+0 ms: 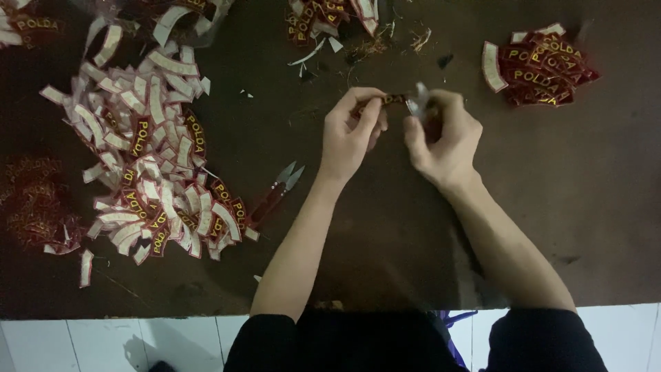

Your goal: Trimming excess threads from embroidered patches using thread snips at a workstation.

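My left hand [351, 131] pinches one end of a small curved dark red patch [392, 100] with yellow lettering, held just above the dark brown table [578, 193]. My right hand [444, 138] grips a small pair of metal thread snips [418, 100], whose blades touch the patch's right end. Both hands are close together near the middle of the view.
A large heap of red and white-backed patches [148, 151] covers the left side. A second pair of red-handled snips [275, 193] lies beside it. A neat pile of patches [540, 69] sits far right, another [327, 17] at the top. Thread scraps [372, 47] lie nearby.
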